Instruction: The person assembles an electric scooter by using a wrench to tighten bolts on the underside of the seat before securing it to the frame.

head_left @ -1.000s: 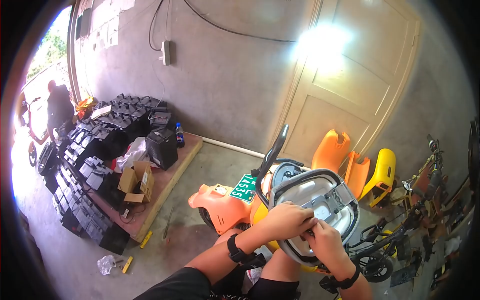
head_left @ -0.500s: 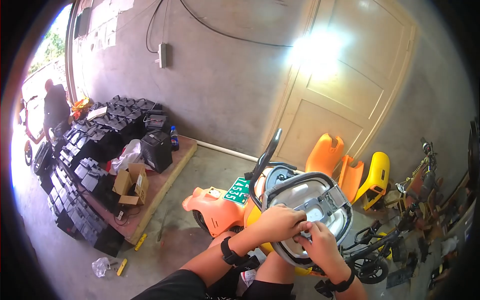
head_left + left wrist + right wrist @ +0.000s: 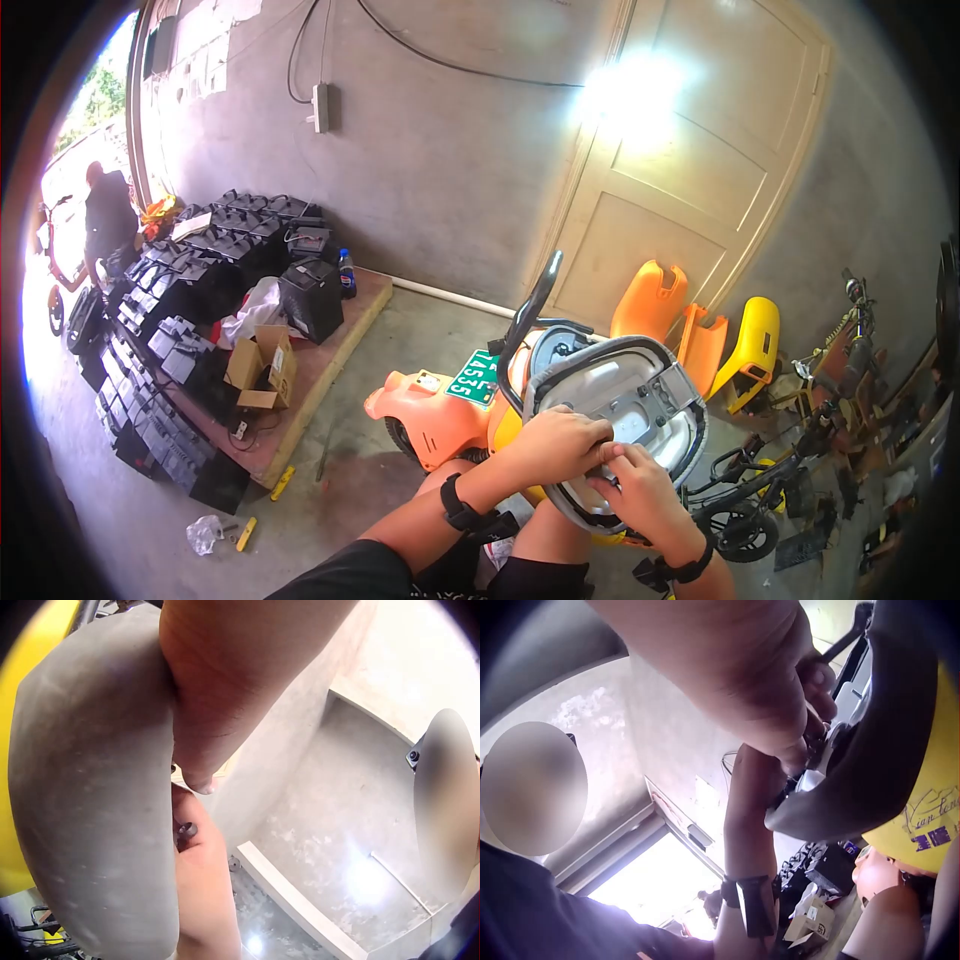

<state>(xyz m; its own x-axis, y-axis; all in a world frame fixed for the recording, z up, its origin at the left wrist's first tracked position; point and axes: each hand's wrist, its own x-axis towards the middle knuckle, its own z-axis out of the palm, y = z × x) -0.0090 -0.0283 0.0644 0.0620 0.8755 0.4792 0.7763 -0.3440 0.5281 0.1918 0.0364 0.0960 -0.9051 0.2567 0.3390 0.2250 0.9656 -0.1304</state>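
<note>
A scooter seat (image 3: 560, 385) is tipped up, its pale underside with a grey plate (image 3: 632, 425) facing me. My left hand (image 3: 565, 445) bends its fingers over the near part of this underside; what they hold is hidden. Right against it, my right hand (image 3: 645, 490) pinches with curled fingers. A slim dark metal tool (image 3: 846, 639), wrench-like with a rounded end, projects past the right fingers in the right wrist view. From the left wrist, a short metal tube end (image 3: 186, 831) sticks out at the right hand, beside the seat's grey cover (image 3: 90, 787).
The orange scooter body (image 3: 435, 415) with a green number plate (image 3: 473, 380) is before me. Orange and yellow panels (image 3: 748, 350) lean by the door. Black batteries (image 3: 180, 355) and a cardboard box (image 3: 262, 370) crowd a low platform at left. Bike frames (image 3: 790, 480) lie at right.
The head view has shifted slightly, so the scene sits a little further left. Both hands stay together at the same part of the seat underside, with little finger movement visible.
</note>
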